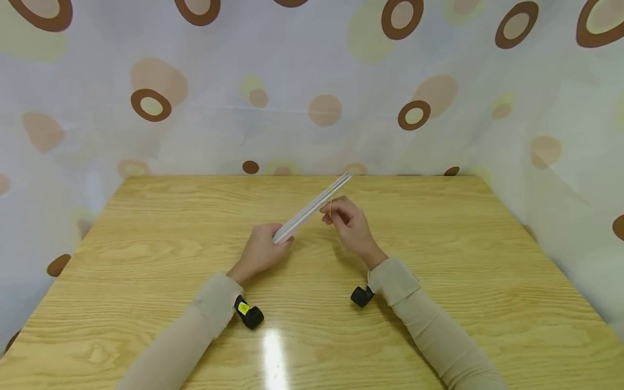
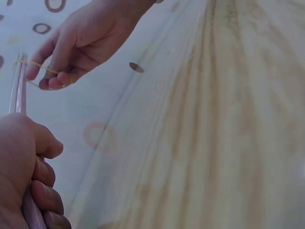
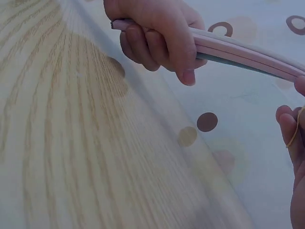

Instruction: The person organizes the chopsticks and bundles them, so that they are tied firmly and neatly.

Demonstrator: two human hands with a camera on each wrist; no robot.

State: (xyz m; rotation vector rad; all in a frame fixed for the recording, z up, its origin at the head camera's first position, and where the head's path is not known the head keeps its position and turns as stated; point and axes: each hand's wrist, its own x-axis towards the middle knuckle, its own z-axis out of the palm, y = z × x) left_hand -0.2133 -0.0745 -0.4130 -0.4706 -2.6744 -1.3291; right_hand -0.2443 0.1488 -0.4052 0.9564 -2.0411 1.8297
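A long, thin bundle of pink, white and green strips (image 1: 312, 208) is held above the table, slanting up and away to the right. My left hand (image 1: 260, 250) grips its near end, fingers wrapped round it, as the left wrist view shows. A thin yellow rubber band (image 2: 40, 65) loops round the far end of the strips. My right hand (image 1: 354, 230) pinches the band's loose side and stretches it away from the bundle. In the right wrist view only part of the right hand (image 3: 298, 143) shows, with the band across its fingers.
A light wood-grain table (image 1: 161, 260) lies below both hands. A white cloth with brown and yellow ovals (image 1: 283, 130) hangs behind the table and down its sides. Each sleeve cuff carries a black wrist camera (image 1: 252, 318).
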